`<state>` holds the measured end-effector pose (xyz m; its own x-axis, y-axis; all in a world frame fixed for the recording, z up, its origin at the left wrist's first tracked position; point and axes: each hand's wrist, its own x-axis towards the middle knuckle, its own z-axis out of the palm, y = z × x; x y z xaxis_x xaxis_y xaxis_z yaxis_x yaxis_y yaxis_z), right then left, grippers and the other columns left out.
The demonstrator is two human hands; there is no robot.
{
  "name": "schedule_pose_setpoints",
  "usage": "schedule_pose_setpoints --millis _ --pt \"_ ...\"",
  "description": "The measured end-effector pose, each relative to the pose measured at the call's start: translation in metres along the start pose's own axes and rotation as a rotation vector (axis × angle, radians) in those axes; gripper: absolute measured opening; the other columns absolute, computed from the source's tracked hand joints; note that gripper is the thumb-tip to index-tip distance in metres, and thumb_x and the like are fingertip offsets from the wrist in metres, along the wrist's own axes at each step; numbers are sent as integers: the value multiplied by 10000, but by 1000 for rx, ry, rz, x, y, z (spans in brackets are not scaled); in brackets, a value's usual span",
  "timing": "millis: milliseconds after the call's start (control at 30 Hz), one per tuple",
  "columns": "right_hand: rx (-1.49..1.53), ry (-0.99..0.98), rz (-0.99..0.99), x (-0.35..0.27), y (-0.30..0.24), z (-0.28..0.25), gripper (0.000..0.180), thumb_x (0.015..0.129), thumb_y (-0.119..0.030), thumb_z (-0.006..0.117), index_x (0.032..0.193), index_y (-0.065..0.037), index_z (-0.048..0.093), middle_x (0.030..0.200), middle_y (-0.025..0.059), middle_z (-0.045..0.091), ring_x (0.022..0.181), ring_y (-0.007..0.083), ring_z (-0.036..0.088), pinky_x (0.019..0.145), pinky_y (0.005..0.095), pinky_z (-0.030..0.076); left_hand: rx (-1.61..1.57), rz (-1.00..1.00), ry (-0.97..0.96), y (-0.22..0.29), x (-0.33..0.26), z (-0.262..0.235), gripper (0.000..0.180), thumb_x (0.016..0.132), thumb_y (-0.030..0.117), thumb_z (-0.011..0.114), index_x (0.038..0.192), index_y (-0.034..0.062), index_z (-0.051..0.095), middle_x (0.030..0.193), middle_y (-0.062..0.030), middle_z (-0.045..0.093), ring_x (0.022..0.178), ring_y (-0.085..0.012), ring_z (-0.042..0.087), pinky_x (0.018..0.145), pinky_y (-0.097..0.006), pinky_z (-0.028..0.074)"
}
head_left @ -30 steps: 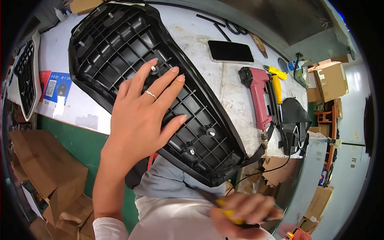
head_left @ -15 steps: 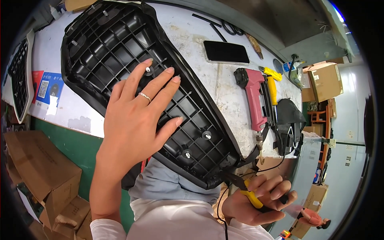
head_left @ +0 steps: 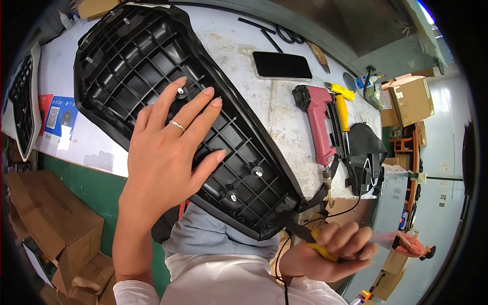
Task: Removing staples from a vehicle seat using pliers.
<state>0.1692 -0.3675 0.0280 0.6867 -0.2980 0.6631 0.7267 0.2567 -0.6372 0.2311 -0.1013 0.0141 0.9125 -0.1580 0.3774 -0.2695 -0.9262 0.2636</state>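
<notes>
A black motorcycle-type seat [head_left: 145,53] lies underside up, partly on the table, its near end over my lap. Its ribbed plastic base has several metal studs, and black cover material wraps round the rim. My left hand [head_left: 160,157], ringed on one finger, rests on the ribs with fingers spread. Down at the near right corner, my right hand [head_left: 328,254] is closed round yellow-handled pliers [head_left: 301,232]. Their dark jaws meet the cover edge at that corner; whether they grip it cannot be made out. The right fingers are slightly blurred.
Right of the seat lie a pink air stapler [head_left: 319,119] with its hose fitting, a yellow-handled screwdriver [head_left: 342,114], a phone [head_left: 282,65] and a black bag-like item [head_left: 367,150]. Another seat base [head_left: 23,101] stands far left. Cardboard boxes [head_left: 56,213] sit lower left. A person [head_left: 410,245] is farther off.
My right fingers have closed more tightly round the pliers' handles. The seat and my left hand appear slightly farther left in the picture, along with the table items.
</notes>
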Motion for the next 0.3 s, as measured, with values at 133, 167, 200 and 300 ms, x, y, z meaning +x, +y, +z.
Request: schedule_pose_setpoints --millis 133,167,200,300 --pt "289 115 -35 24 -34 1 215 1113 -279 477 1004 -94 465 879 8 388 591 108 318 466 270 264 -11 -1 -28 2 0 0 617 861 384 726 1406 109 638 1505 -38 571 1453 -373 409 1100 -493 363" --pt "385 115 -8 24 -41 4 199 1099 -249 502 980 -94 464 847 0 370 604 104 310 472 270 265 2 -8 -31 1 -1 -1 618 862 384 726 1407 108 637 1505 -39 571 1454 -374 408 1100 -492 362" --pt "482 115 20 23 -44 6 191 1085 -219 526 955 -94 463 815 -7 353 616 99 302 479 269 265 7 -10 -29 1 -1 -1 618 862 384 726 1407 108 637 1505 -39 571 1454 -374 408 1100 -492 362" --pt "549 156 41 0 -37 27 167 1072 -234 554 1015 -113 454 868 -9 370 660 102 339 494 271 277 5 -6 -38 -1 -5 -1 623 862 386 727 1413 111 633 1513 -42 562 1460 -372 401 1104 -492 360"
